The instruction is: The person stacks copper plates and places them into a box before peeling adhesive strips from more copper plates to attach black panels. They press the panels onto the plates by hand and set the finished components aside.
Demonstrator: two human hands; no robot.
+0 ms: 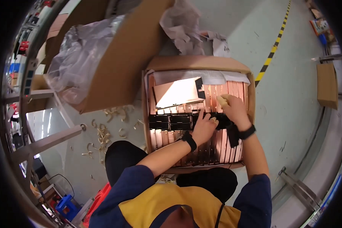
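Observation:
A cardboard box (151,152) in front of me holds rows of shiny copper-coloured plates (216,148). Black blocks (178,121) run in a band across its middle. My left hand (205,128) lies on this band with its fingers spread; pale yellow coverings show on some fingers. Above the right part of the plates, my right hand (235,110) has its fingers curled in. Something pale yellow shows at its fingertips, and I cannot tell whether it is a covering or a held piece. One loose copper-coloured plate with a black end (178,93) lies tilted on the far left rows.
A large open carton (119,57) with clear plastic wrap (81,57) stands at the far left. Crumpled packing paper (184,28) lies beyond the box. Beige curled scraps (102,133) litter the floor at left. A metal frame leg (53,142) juts in nearby.

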